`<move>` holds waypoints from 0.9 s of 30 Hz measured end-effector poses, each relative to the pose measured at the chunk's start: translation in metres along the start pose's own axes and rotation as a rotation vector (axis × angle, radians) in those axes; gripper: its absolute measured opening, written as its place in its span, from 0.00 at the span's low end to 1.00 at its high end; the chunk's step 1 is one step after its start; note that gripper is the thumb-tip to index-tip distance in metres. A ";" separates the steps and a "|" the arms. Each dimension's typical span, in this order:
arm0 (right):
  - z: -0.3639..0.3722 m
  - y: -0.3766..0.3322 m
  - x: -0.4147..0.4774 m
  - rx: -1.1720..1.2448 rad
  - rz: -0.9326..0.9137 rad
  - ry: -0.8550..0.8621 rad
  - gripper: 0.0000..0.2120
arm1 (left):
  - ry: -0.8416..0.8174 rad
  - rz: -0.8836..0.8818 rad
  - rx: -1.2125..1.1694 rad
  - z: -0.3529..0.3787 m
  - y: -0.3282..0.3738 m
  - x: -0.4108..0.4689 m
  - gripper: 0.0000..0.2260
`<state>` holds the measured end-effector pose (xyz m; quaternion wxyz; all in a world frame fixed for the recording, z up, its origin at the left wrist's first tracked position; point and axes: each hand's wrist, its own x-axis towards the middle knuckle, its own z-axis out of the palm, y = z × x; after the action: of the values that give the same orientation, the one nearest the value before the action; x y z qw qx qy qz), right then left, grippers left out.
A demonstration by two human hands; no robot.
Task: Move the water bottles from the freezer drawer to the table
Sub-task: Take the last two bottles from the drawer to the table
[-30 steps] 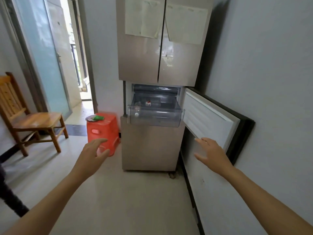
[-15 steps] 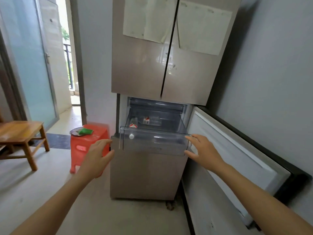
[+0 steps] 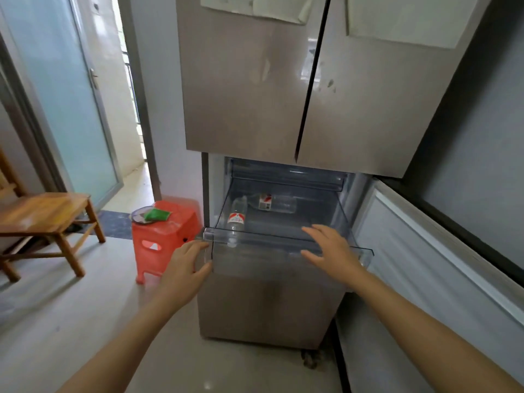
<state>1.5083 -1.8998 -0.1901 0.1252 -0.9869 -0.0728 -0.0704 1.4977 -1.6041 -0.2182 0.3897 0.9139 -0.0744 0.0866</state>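
Observation:
The clear freezer drawer (image 3: 286, 252) is pulled out of the beige fridge. Two clear water bottles with red-and-white labels lie inside: one bottle (image 3: 236, 219) at the front left, lengthwise, and a second bottle (image 3: 273, 202) crosswise farther back. My left hand (image 3: 184, 268) is at the drawer's front left corner, fingers apart, holding nothing. My right hand (image 3: 333, 252) hovers over the drawer's front rim on the right, fingers spread and empty.
The freezer door (image 3: 442, 268) stands swung open on the right against the grey wall. A red plastic stool (image 3: 166, 236) with a plate and a green item stands left of the fridge. A wooden chair (image 3: 45, 219) is farther left, before a doorway.
I have come closer to the fridge. Both hands have moved forward to the drawer front, and the right hand has shifted from the drawer's right corner to above its rim.

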 end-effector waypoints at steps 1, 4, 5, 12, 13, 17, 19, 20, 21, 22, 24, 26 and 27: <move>0.003 0.007 0.021 0.013 -0.014 -0.004 0.27 | 0.012 0.003 0.022 0.007 0.000 0.017 0.17; 0.011 0.027 0.076 0.027 -0.026 -0.038 0.27 | 0.036 0.017 0.073 0.028 -0.003 0.063 0.17; 0.016 0.035 0.096 0.020 -0.032 -0.063 0.27 | 0.039 0.015 0.092 0.035 -0.004 0.080 0.17; 0.057 0.062 0.198 -0.067 -0.117 -0.209 0.28 | 0.065 -0.025 0.191 0.071 -0.009 0.165 0.18; 0.064 0.062 0.209 -0.072 -0.123 -0.227 0.28 | 0.061 -0.035 0.218 0.073 -0.011 0.174 0.18; 0.094 0.063 0.245 -0.092 -0.124 -0.280 0.28 | -0.014 -0.049 0.355 0.079 -0.029 0.195 0.22; 0.109 0.066 0.262 -0.094 -0.109 -0.292 0.28 | -0.026 -0.057 0.357 0.083 -0.039 0.202 0.30; 0.117 0.068 0.271 -0.095 -0.101 -0.294 0.28 | -0.033 -0.074 0.337 0.085 -0.044 0.205 0.32; 0.124 0.070 0.278 -0.095 -0.092 -0.297 0.29 | -0.046 -0.088 0.323 0.088 -0.048 0.206 0.34; 0.132 0.071 0.288 -0.100 -0.085 -0.300 0.29 | -0.061 -0.087 0.326 0.090 -0.052 0.208 0.33; 0.142 0.074 0.302 -0.150 -0.080 -0.310 0.30 | -0.074 -0.043 0.359 0.094 -0.054 0.208 0.31; 0.151 0.076 0.318 -0.203 -0.082 -0.319 0.31 | -0.076 -0.015 0.376 0.095 -0.056 0.208 0.29; 0.157 0.076 0.327 -0.209 -0.078 -0.343 0.32 | -0.066 -0.024 0.361 0.096 -0.060 0.208 0.29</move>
<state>1.8601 -1.8909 -0.3069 0.0049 -0.9886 -0.1233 0.0865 1.7218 -1.6471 -0.2802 0.2175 0.9722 -0.0593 0.0636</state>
